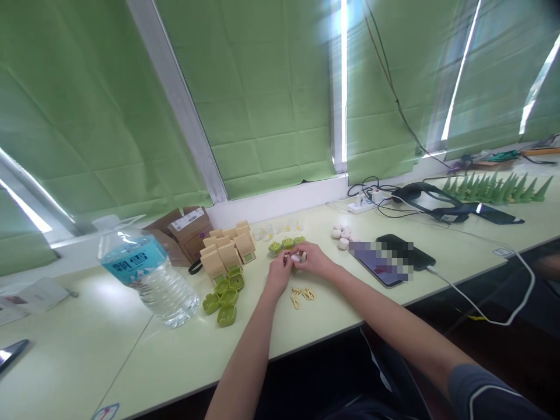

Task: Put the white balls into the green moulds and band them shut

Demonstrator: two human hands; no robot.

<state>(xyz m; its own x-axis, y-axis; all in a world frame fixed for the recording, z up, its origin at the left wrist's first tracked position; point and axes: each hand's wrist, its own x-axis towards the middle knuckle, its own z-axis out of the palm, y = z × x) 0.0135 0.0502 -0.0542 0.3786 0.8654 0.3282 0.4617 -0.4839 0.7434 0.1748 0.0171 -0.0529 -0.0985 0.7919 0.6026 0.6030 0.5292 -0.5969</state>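
My left hand [279,274] and my right hand [312,260] meet over the middle of the table, fingers pinched together. Between them is a small pale pink rounded piece [296,257]; its exact kind is unclear and the fingertips partly cover it. Just beyond the fingers stands a short row of small green lidded pots [286,242]. Nearer me, below the hands, several pale yellow loops [308,293] lie loose. Similar whitish-pink rounded pieces [343,244] sit in a small pile to the right. Open green cups [226,315] are grouped to the left.
Tan box-like pieces [219,256] stand beside a cardboard box [186,233] and a large water bottle [153,274]. Clear small pieces [280,229] lie at the back. Right of my hands are two phones [380,265], a white cable [476,303], a black headset [433,201] and green cones [499,188].
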